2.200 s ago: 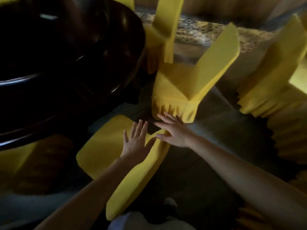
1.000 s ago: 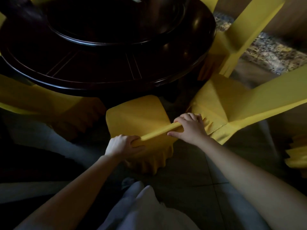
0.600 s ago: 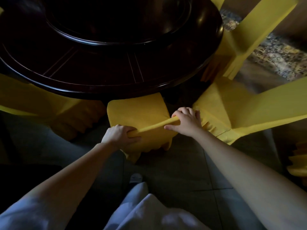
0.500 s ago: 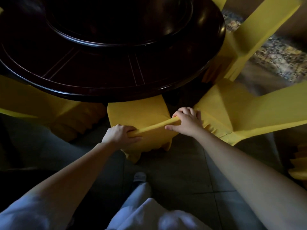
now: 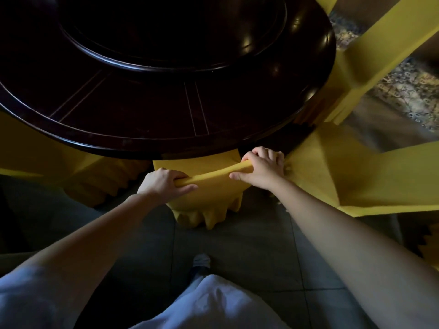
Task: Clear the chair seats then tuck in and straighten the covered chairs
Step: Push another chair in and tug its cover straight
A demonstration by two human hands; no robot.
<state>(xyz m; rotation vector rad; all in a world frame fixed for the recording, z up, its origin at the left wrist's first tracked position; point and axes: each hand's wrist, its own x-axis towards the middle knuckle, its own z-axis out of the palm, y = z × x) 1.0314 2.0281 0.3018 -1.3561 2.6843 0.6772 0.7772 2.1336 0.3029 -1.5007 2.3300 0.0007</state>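
Your left hand (image 5: 164, 184) and right hand (image 5: 260, 170) each curl around the top edge of the yellow covered chair (image 5: 209, 198), one at either end (thumbs on the near side). Its seat sits partly under the rim of the dark round table (image 5: 142, 119), just beside a neighbouring covered chair (image 5: 356, 181).

My left hand (image 5: 164, 184) and right hand (image 5: 261, 169) grip the yellow-covered chair (image 5: 209, 198) by its backrest top. Seat position: partly under the round table (image 5: 142, 115) edge.
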